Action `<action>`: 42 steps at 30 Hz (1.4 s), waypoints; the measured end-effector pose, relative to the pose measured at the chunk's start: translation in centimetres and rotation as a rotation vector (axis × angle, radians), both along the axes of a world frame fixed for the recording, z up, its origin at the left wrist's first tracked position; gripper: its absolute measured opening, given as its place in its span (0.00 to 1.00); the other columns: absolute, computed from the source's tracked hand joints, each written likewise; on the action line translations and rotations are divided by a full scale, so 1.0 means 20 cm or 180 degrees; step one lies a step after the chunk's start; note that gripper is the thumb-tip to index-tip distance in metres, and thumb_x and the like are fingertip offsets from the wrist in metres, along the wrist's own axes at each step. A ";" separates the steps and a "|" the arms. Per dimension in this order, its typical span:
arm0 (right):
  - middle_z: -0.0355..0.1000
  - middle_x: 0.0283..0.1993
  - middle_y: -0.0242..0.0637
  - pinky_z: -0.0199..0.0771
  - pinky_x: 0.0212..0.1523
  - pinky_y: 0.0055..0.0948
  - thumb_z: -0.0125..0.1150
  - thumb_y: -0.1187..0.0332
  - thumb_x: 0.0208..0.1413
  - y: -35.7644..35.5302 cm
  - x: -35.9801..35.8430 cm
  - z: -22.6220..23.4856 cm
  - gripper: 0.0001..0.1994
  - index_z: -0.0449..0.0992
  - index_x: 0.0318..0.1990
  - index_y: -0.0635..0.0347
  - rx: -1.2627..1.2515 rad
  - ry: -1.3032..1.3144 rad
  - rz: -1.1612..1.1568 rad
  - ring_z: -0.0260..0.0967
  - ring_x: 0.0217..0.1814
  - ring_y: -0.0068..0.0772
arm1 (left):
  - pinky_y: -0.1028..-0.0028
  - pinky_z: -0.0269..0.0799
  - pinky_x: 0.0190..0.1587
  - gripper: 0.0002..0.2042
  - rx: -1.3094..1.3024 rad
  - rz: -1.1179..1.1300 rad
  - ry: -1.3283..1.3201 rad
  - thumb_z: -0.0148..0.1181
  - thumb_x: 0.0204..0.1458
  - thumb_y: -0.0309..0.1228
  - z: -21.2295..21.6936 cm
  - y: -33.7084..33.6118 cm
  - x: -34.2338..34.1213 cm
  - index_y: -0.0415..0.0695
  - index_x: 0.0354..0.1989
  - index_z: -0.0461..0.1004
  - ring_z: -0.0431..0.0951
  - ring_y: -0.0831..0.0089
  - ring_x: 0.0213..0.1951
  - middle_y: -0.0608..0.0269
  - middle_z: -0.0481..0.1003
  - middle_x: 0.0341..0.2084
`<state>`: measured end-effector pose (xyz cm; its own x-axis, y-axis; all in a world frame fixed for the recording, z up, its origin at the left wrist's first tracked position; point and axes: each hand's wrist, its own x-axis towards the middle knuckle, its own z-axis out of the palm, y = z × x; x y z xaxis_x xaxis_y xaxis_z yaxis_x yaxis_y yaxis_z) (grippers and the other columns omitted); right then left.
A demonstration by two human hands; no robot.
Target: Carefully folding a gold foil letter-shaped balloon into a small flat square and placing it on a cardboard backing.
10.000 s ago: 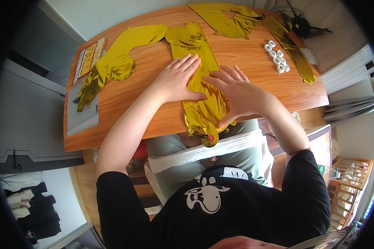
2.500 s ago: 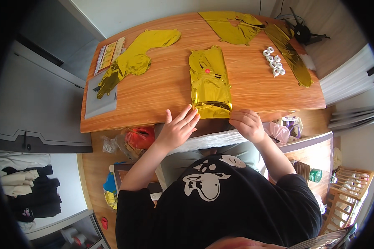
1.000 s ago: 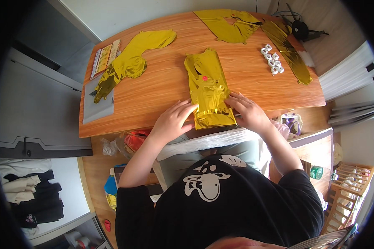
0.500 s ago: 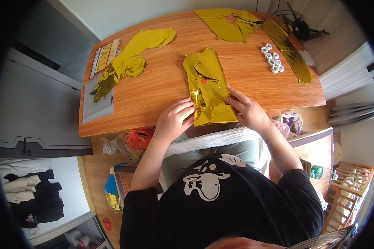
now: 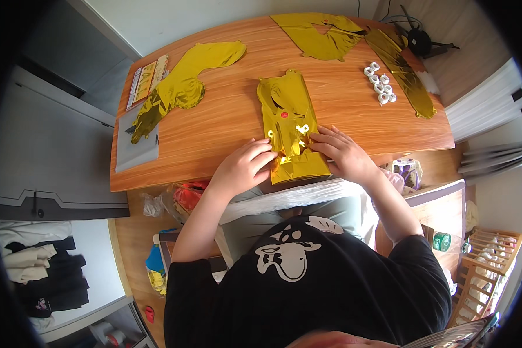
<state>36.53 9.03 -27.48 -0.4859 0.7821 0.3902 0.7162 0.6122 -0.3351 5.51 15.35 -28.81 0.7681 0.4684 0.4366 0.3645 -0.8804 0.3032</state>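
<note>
I pinch the near end of the gold foil balloon (image 5: 290,130) with my left hand (image 5: 240,168) and right hand (image 5: 343,153), fingers closed on it so it lies flat on the table (image 5: 226,130).

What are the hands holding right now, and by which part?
Both hands grip the folded gold foil balloon on the wooden table: left hand on its left edge, right hand on its right edge, near the end closest to the person.

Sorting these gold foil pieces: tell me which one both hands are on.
The folded gold foil piece at the table's near edge, centre, between left hand and right hand; the others lie untouched farther back.
</note>
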 end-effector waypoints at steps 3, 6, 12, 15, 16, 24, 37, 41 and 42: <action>0.73 0.63 0.46 0.66 0.70 0.48 0.64 0.79 0.54 0.01 0.00 -0.01 0.18 0.77 0.53 0.62 -0.0039 0.0088 0.0096 0.67 0.69 0.53 | 0.64 0.77 0.59 0.20 -0.0175 -0.0025 0.0110 0.72 0.46 0.28 0.01 -0.01 -0.01 0.45 0.50 0.78 0.78 0.61 0.56 0.59 0.74 0.56; 0.71 0.65 0.48 0.66 0.70 0.48 0.64 0.78 0.54 0.01 0.00 -0.01 0.20 0.76 0.56 0.62 -0.0052 0.0143 0.0138 0.67 0.70 0.53 | 0.64 0.77 0.60 0.22 -0.0407 0.0044 0.0193 0.72 0.45 0.29 0.01 -0.02 -0.02 0.45 0.51 0.77 0.78 0.61 0.56 0.60 0.72 0.59; 0.70 0.65 0.49 0.67 0.69 0.46 0.65 0.76 0.51 0.00 -0.01 0.02 0.28 0.72 0.63 0.61 -0.0302 0.0233 -0.0010 0.66 0.70 0.53 | 0.64 0.78 0.57 0.25 -0.0170 -0.0105 0.0035 0.73 0.42 0.24 0.00 0.00 -0.01 0.45 0.53 0.77 0.78 0.60 0.57 0.60 0.76 0.57; 0.71 0.65 0.49 0.68 0.69 0.46 0.65 0.77 0.49 0.01 0.01 0.01 0.28 0.73 0.62 0.62 -0.0401 0.0205 0.0056 0.66 0.69 0.53 | 0.64 0.78 0.58 0.24 -0.0088 -0.0129 -0.0004 0.72 0.42 0.23 0.00 0.01 0.01 0.44 0.52 0.77 0.78 0.60 0.57 0.59 0.77 0.55; 0.71 0.65 0.49 0.68 0.69 0.46 0.65 0.77 0.49 0.02 0.02 0.00 0.28 0.73 0.62 0.62 -0.0400 0.0204 0.0053 0.66 0.69 0.53 | 0.64 0.78 0.58 0.23 -0.0089 -0.0106 -0.0073 0.72 0.43 0.23 0.00 0.01 0.01 0.43 0.52 0.77 0.79 0.60 0.56 0.59 0.78 0.53; 0.75 0.61 0.38 0.71 0.59 0.42 0.63 0.78 0.48 0.06 0.00 -0.01 0.22 0.79 0.54 0.54 -0.0115 0.0225 -0.0111 0.72 0.59 0.46 | 0.63 0.78 0.54 0.20 -0.0473 0.0086 -0.0205 0.70 0.47 0.24 0.01 0.03 0.03 0.44 0.51 0.79 0.80 0.59 0.52 0.58 0.80 0.47; 0.75 0.61 0.28 0.67 0.62 0.39 0.66 0.69 0.51 0.05 -0.02 0.02 0.24 0.80 0.59 0.43 0.0101 -0.0427 0.0039 0.69 0.60 0.37 | 0.65 0.77 0.53 0.31 0.0323 0.0092 0.0535 0.69 0.42 0.25 0.03 -0.01 0.05 0.53 0.60 0.76 0.75 0.65 0.51 0.67 0.74 0.51; 0.74 0.63 0.28 0.67 0.62 0.38 0.67 0.69 0.51 0.04 -0.02 0.02 0.24 0.80 0.59 0.46 0.0088 -0.0416 0.0037 0.69 0.61 0.36 | 0.66 0.76 0.56 0.32 0.0388 0.0065 0.0580 0.69 0.42 0.26 0.03 -0.01 0.06 0.54 0.61 0.75 0.73 0.66 0.51 0.70 0.73 0.59; 0.75 0.63 0.27 0.67 0.62 0.38 0.67 0.69 0.51 0.04 -0.02 0.02 0.24 0.80 0.59 0.46 0.0058 -0.0363 0.0034 0.69 0.61 0.36 | 0.66 0.76 0.56 0.32 0.0388 0.0068 0.0580 0.69 0.42 0.26 0.03 -0.01 0.06 0.54 0.61 0.75 0.73 0.66 0.51 0.70 0.73 0.59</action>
<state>36.22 9.88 -27.16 -0.5363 0.7698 0.3460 0.7424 0.6253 -0.2405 6.64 15.17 -28.18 0.8300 0.4375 0.3459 0.4224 -0.8981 0.1223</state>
